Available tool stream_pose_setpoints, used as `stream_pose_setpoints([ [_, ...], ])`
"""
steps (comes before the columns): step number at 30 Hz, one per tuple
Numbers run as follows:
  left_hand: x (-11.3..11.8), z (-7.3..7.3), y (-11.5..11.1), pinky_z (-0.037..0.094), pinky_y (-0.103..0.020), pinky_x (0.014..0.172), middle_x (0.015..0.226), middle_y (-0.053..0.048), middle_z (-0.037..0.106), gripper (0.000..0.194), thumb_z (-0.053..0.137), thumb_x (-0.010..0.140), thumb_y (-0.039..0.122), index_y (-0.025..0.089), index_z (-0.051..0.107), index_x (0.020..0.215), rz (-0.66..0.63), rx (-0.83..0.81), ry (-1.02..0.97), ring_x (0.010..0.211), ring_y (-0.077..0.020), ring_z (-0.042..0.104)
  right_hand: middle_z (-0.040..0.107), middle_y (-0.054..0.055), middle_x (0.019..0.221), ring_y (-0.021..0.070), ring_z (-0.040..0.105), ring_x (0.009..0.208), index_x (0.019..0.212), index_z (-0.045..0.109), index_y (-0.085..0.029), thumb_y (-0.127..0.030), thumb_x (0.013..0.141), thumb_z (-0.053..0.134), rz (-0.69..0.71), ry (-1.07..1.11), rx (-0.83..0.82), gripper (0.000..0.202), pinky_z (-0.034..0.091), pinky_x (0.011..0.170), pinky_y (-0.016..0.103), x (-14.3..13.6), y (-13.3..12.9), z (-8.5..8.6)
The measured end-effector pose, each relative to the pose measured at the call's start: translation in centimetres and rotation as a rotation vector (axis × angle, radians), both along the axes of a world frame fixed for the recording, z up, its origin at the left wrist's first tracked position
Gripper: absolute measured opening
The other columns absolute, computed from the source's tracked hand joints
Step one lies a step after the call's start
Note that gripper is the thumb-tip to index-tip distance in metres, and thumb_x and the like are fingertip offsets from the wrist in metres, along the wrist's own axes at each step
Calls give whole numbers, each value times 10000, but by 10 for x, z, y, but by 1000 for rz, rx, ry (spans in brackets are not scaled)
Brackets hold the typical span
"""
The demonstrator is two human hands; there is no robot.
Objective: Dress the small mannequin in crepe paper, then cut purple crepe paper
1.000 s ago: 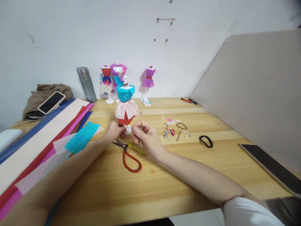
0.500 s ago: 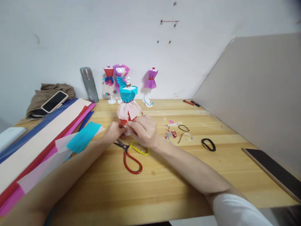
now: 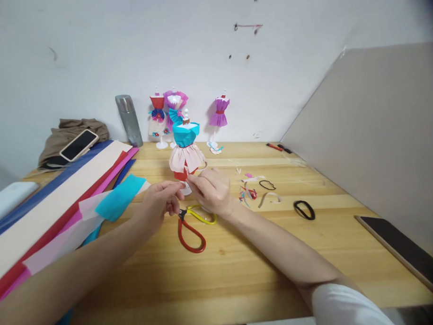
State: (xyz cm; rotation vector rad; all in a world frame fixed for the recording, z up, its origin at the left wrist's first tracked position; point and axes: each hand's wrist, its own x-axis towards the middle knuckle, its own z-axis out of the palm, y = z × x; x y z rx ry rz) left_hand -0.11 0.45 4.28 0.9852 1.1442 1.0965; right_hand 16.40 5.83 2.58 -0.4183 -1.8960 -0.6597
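Note:
A miniature dress-form mannequin stands in front of me in a crepe-paper dress (image 3: pixel 186 156), with a turquoise top, a gathered pale pink overskirt and red paper below. My right hand (image 3: pixel 213 188) is closed in a pinch at the lower front of the dress; what its fingertips hold is too small to name. Left of the mannequin's white base (image 3: pixel 185 188), my left hand (image 3: pixel 163 202) has thumb and forefinger together and the other fingers curled. Whether anything is between them is hidden. Scissors with one red and one yellow handle (image 3: pixel 191 235) lie below the hands, their blades behind my left fingers.
Strips of coloured crepe paper (image 3: pixel 63 205) cover the left side. Behind stand other dressed mannequins (image 3: pixel 219 112) and a metal flask (image 3: pixel 129 120). To the right are paper scraps (image 3: pixel 252 193), a black hair tie (image 3: pixel 304 210) and a dark tablet-like slab (image 3: pixel 400 251).
My left hand has drawn back from the mannequin's base toward me, now covering the scissor blades. The right hand stays at the lower dress. The view has shifted slightly.

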Motion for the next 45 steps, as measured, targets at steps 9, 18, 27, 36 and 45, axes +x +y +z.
stream_pose_setpoints([
  [9,6,3,12,276,-155,376,609,26,537,203,726,748,285,124,618,688,73,-31,-301,430,-30,396,559,-3,563,127,486,552,756,642,-151,-112,916,593,-43,33,-9,172,306,547,292,-8,0,3],
  [18,13,4,-7,275,-174,390,601,28,515,253,686,794,312,143,560,655,34,-17,-340,422,-34,369,619,28,612,130,526,561,826,687,-145,-160,938,582,46,57,-133,154,383,554,277,-7,-10,4],
  [27,19,-4,0,242,-191,389,636,19,535,227,700,764,315,143,577,681,27,0,-309,405,-31,370,584,-29,570,81,465,489,716,676,-167,-221,824,645,358,503,-909,125,361,466,212,-2,-22,28],
  [36,33,0,-4,246,-187,388,690,24,551,245,710,751,328,131,639,878,57,16,-345,408,-33,396,573,-26,585,93,463,517,761,650,-182,-135,888,584,144,166,-330,151,346,515,263,14,-12,31],
  [45,30,10,-16,266,-179,372,661,33,522,315,776,692,391,141,585,679,85,99,-319,417,-34,413,513,-15,599,121,471,581,853,654,-166,-106,916,581,-7,-104,85,113,283,546,311,11,-5,15],
])
